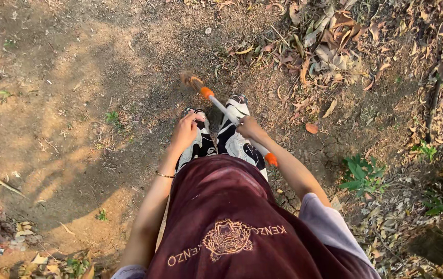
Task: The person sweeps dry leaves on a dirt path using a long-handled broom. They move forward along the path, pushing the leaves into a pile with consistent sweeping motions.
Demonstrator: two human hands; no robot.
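A: Nearest the camera?
B: A dark red shirt (232, 217) above patterned trousers (237, 144).

A: The hands?
B: The right hand (249, 126) is clamped on a white tool handle (225, 110) with orange ends; the left hand (185, 132), fingers loosely curled and holding nothing, rests on the knee.

A: Farther out?
B: The tool's blurred head (191, 80) sits above bare soil (66, 103), with dry leaves (330, 46) beyond.

My left hand (185, 132) hangs low in front of me, arm nearly straight, fingers loosely curled, palm turned down, a thin bracelet at the wrist. My right hand (249, 126) is closed in a fist, forearm bare and angled inward from a short sleeve. The hands sit near each other, not touching.
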